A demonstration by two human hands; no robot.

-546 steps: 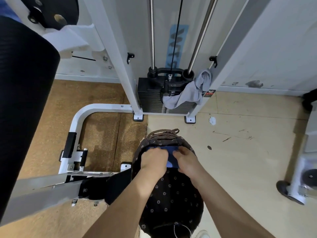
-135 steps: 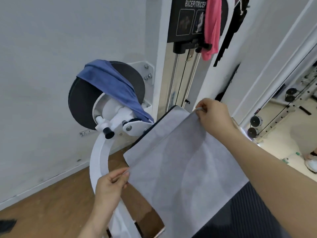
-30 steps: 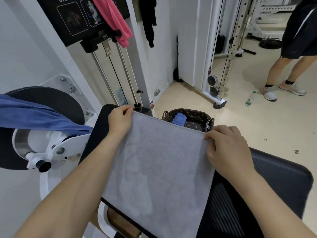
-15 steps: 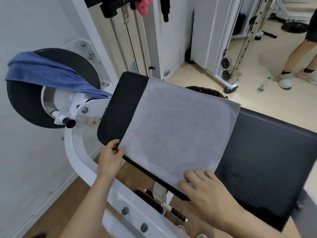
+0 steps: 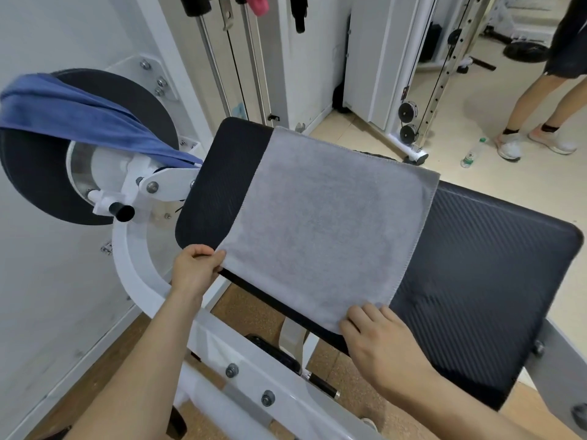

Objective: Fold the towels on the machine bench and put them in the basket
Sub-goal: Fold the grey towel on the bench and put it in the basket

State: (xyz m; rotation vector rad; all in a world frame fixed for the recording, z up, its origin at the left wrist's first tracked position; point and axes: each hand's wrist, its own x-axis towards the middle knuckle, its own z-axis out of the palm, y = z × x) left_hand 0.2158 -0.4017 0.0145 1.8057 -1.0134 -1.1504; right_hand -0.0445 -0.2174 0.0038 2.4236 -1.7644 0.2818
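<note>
Head camera looking down at a black padded bench (image 5: 476,265), spreading from the centre out toward 4 o'clock. Carrying a grey towel (image 5: 324,223) flat across its middle, leaving bare padding showing at 10 o'clock and at 3 o'clock, the cloth's near edge reaching the bench's front edge. Sitting on a white machine frame (image 5: 133,274), curving down from 9 toward 6 o'clock. Standing at 9 o'clock, just beside the bench, a black disc (image 5: 28,185), wearing a blue towel (image 5: 73,119) draped over its top and trailing toward the bench's left end. Pinching the grey towel's near left corner at 8 o'clock: left hand (image 5: 193,271), thumb and fingers closing on the cloth. Resting on the near right corner at 5 o'clock: right hand (image 5: 384,341), fingers stretching out flat on the cloth, gripping nothing. Standing on the floor at 2 o'clock, well apart from the bench, another person's legs (image 5: 540,100) in pale shoes. Sitting near those shoes, a small bottle (image 5: 470,155). Hanging at 12 o'clock, a scrap of pink cloth (image 5: 257,4), mostly cropped.
</note>
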